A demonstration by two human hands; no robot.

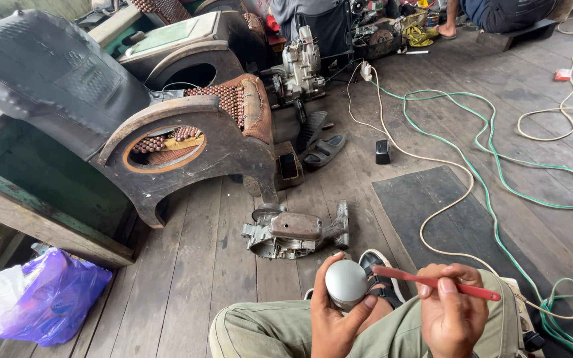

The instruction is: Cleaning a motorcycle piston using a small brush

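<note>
Gripping grey cylinder (346,284) and red-handled tool (432,284).

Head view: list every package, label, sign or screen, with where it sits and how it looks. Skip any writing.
Plastic bag: bottom left on the plank floor by the wooden bench, bulging, purple and white.
Small packet: far right on the floor beside the pale cord, flat, red and white.
No signs or screens show.
Left hand holds a round silver part; right hand holds a red-handled tool.
</note>
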